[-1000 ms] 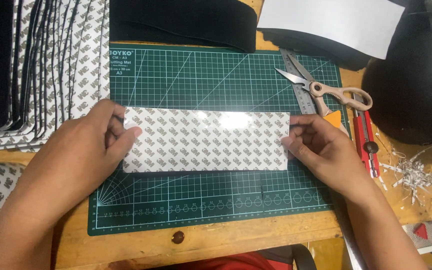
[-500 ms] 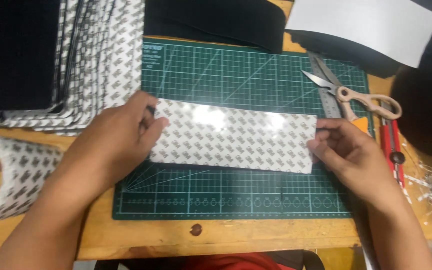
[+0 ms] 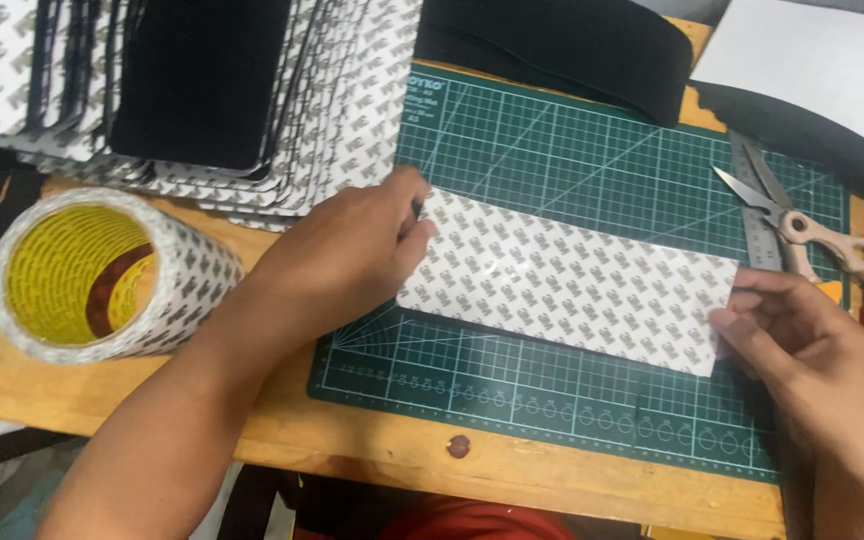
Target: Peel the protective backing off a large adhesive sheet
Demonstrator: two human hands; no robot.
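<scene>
We look down at a wooden bench (image 3: 372, 455) with a green cutting mat (image 3: 592, 150) lying on it. Across the middle of the mat lies a long white strip of patterned backing paper (image 3: 562, 280), slanting slightly downward to the right. Our left hand (image 3: 347, 250) rests on the strip's left end, fingers curled and pinching its edge. Our right hand (image 3: 812, 350) grips the strip's right end, with the thumb on top and the fingers curled around the edge.

To the left of the mat, on the bench, stands a large roll of tape (image 3: 102, 275) with the same white patterned liner and a yellow core, its open end facing up toward us. Behind it, at the upper left, a fanned stack of black pieces with patterned backing (image 3: 342, 110) overlaps the mat's left corner. A piece of black foam (image 3: 562, 45) lies along the mat's top edge. On the right side of the mat we see scissors (image 3: 802, 225) with beige handles, lying beside a metal ruler (image 3: 757, 220). A white sheet (image 3: 812, 70) sits at the upper right.
</scene>
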